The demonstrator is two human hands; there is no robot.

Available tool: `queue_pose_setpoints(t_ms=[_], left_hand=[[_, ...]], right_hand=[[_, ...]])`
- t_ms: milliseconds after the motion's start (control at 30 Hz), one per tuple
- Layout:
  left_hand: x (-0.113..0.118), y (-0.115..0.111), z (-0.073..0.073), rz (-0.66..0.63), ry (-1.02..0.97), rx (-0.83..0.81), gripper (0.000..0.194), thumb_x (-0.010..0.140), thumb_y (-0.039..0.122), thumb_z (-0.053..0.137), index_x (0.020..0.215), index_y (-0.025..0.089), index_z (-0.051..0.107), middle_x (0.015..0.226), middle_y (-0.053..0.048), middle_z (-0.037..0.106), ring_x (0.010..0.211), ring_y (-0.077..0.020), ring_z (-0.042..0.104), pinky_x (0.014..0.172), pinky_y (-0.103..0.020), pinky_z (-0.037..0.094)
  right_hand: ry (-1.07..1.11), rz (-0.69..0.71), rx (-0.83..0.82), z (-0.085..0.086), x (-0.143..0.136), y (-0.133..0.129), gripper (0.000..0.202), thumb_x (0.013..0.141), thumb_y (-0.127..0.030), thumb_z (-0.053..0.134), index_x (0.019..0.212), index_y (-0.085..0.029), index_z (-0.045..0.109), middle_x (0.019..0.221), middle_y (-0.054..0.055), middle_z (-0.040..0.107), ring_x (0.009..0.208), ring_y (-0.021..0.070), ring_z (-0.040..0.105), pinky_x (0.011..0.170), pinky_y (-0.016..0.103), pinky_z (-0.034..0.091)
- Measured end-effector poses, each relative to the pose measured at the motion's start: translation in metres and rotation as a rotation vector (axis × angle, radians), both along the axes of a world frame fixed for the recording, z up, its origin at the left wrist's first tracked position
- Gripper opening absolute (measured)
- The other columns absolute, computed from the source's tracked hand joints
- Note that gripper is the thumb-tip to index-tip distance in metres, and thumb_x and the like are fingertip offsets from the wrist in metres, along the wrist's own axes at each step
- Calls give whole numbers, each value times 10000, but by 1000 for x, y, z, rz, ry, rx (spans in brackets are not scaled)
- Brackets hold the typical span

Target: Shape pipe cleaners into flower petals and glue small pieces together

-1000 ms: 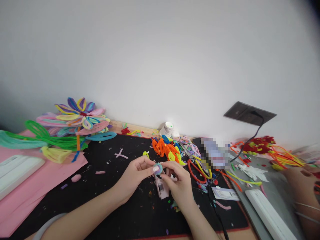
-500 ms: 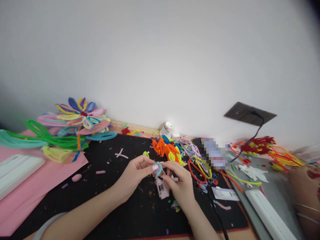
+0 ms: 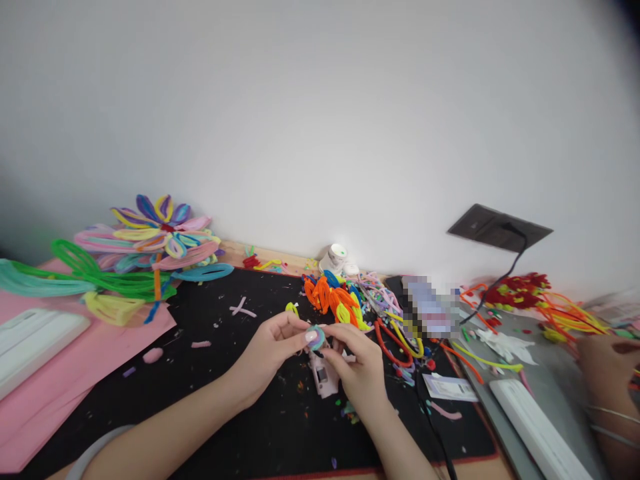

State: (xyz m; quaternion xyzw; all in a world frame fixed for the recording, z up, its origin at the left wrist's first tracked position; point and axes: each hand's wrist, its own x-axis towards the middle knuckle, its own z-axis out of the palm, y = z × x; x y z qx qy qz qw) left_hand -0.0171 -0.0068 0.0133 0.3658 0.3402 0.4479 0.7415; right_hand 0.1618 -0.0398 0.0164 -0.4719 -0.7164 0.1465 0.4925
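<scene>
Between my fingertips is a small coil of fuzzy pipe cleaner [image 3: 316,339] in teal and purple. My left hand [image 3: 273,350] pinches it from the left, thumb and index finger closed on its edge. On the other side, my right hand [image 3: 357,363] has its fingers closed on the coil too, partly hidden behind it. Just beneath the hands lies a pale pink device [image 3: 324,377] on the black mat [image 3: 210,407]. Beyond them sit orange pipe cleaner loops [image 3: 333,297] and a yellow bundle [image 3: 350,315].
A multicoloured pipe cleaner flower [image 3: 167,230] rests at the left on pink sheets [image 3: 60,400]. A white cup [image 3: 334,259] stands by the wall. A phone [image 3: 430,310] and a black cable [image 3: 435,427] are at the right, near another person's hand [image 3: 607,370].
The coil has turned slightly in my fingers, showing its spiral face more. Both my hands stay in nearly the same place. The other person's hand at the right has shifted a little.
</scene>
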Motion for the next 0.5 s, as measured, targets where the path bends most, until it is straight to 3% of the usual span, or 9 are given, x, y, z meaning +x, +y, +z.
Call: queue_pose_setpoints(t_ms=[500], left_hand=[[0, 1, -4, 4, 24, 51, 369, 674, 428, 942, 783, 177, 695, 728, 15, 710, 695, -138, 609, 686, -257, 454]], right_hand=[[-72, 11, 70, 3, -2, 0, 208, 919, -198, 735, 1099, -289, 785, 936, 58, 799, 763, 214, 745, 746, 323, 641]])
